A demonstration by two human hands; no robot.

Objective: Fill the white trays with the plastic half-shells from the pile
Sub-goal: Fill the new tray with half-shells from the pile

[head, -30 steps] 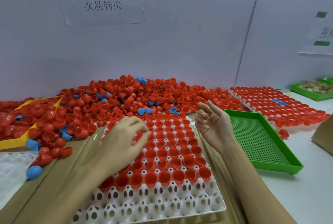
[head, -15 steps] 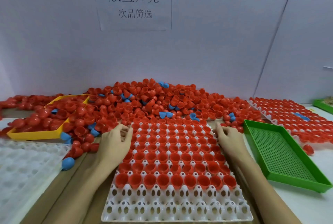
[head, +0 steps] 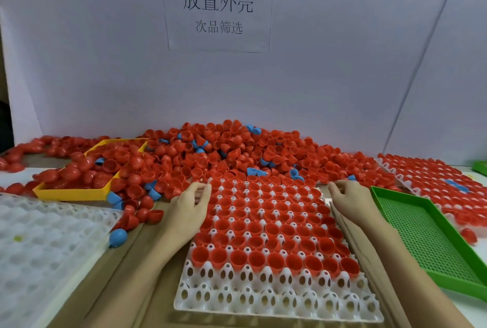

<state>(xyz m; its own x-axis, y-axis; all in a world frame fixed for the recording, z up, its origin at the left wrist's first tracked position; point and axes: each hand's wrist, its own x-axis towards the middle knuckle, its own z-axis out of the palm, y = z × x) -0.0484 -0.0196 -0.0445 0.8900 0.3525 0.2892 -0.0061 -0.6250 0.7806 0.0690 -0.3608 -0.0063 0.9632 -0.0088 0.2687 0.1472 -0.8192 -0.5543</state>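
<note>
A: Shells (head: pixel 237 151) sit heaped against the back wall, right behind the tray (head: pixel 276 298), which already carries red ones in every row but the nearest two.

B: And the hands?

A: The left hand (head: pixel 188 207) lies at the tray's far left corner, fingers curled at the edge; the right hand (head: pixel 347 197) matches it at the far right corner. Neither holds a shell. Whether they truly pinch the rim, I cannot tell.

B: So what makes this step go well?

A: My guess is they are squaring or shifting the tray. Move both sides evenly and keep it flat, or the seated shells will hop out. Then take shells from the heap's near edge, open side up, and fill the bare front rows.

B: The blue ones (head: pixel 254 171)?

A: Probably leave them aside; this tray holds only red.
</note>
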